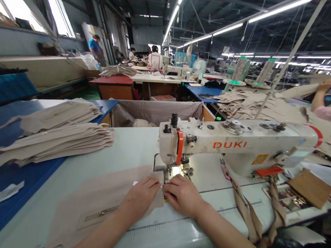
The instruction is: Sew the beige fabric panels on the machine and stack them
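Observation:
A beige-pink fabric panel [81, 198] lies on the pale sewing table, its right corner beside the needle area of a white sewing machine [200, 139]. A slot with a small metal zip pull [102, 213] shows in the panel's lower part. My left hand [139, 196] presses on the panel near its right edge, fingers bent together, with a bit of white strip [135, 183] showing beside them. Just in front of the presser foot, my right hand [183, 194] has curled fingers closed at the fabric's edge. Both sets of fingertips nearly meet; exactly what they pinch is partly hidden.
Stacked beige fabric pieces [61, 140] lie on the blue surface at left. Scissors [225, 169] and hanging fabric strips [244, 209] are right of the needle. A lined bin [157, 112] stands behind the table. At far right, a co-worker's arm [326, 97] reaches over cut pieces.

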Demonstrator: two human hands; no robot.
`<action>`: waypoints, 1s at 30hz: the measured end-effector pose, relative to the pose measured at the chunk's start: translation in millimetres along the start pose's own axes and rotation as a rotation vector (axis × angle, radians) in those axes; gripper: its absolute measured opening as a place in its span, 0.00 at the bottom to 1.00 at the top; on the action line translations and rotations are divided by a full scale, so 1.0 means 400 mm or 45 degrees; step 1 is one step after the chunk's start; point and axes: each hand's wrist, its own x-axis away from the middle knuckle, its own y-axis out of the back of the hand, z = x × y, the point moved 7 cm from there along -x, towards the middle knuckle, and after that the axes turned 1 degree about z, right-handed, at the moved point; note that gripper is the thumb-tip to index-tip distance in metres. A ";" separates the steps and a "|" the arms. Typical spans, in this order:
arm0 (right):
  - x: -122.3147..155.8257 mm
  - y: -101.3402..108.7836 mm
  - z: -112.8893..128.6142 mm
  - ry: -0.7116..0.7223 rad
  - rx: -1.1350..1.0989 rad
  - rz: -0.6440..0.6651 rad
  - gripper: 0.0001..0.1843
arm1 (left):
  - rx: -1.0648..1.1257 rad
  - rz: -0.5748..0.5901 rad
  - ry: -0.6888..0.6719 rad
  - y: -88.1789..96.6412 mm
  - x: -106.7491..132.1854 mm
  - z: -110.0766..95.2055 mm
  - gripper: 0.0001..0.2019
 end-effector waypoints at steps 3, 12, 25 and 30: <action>-0.003 -0.002 0.000 -0.013 0.013 0.019 0.05 | 0.040 0.005 -0.019 0.000 0.004 -0.005 0.14; -0.005 -0.006 -0.001 -0.020 0.023 0.028 0.07 | 0.066 -0.014 0.042 0.005 0.038 0.004 0.17; 0.005 0.008 -0.050 -0.196 0.082 0.022 0.06 | 0.089 0.004 0.025 -0.041 -0.016 -0.010 0.18; 0.000 0.006 -0.068 -0.238 0.093 0.036 0.08 | 0.101 0.002 0.025 -0.055 -0.032 0.000 0.18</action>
